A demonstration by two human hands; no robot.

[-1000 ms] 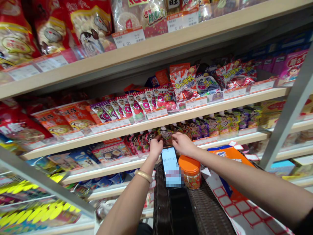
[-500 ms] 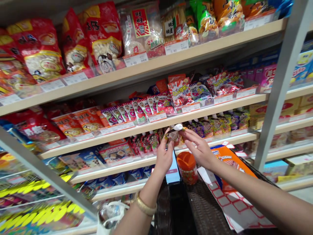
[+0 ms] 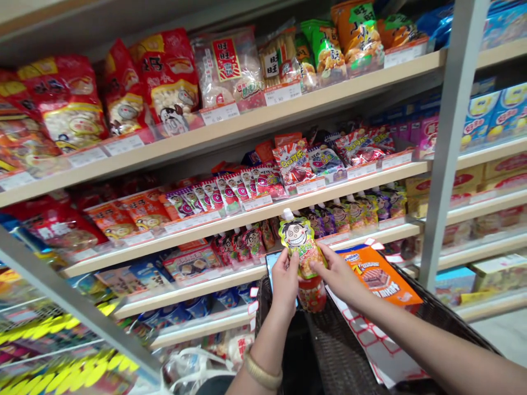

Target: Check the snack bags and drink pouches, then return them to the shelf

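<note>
Upright between both hands is a yellow-green spouted jelly pouch (image 3: 300, 241) with a grinning cartoon face and a white cap. My left hand (image 3: 285, 277) grips its left edge, thumb on the front. On its right edge is my right hand (image 3: 335, 271), its thumb also against the front. Behind and below the pouch stands a red-orange jar (image 3: 312, 296), its top covered by the pouch. A phone (image 3: 272, 260) with a lit screen lies partly hidden behind my left hand. These lie over a dark woven basket (image 3: 333, 343).
An orange wafer package (image 3: 381, 274) and a white bag with red lines (image 3: 379, 354) lie in the basket's right side. Shelves ahead hold bagged snacks (image 3: 173, 82), gummy packets (image 3: 230, 189) and more spouted pouches (image 3: 354, 211). A grey metal post (image 3: 448, 148) rises at right.
The pouch has turned from cap-toward-me to upright, so its printed front now shows. Both hands have come slightly lower in view, and the pouch now covers the jar's top.
</note>
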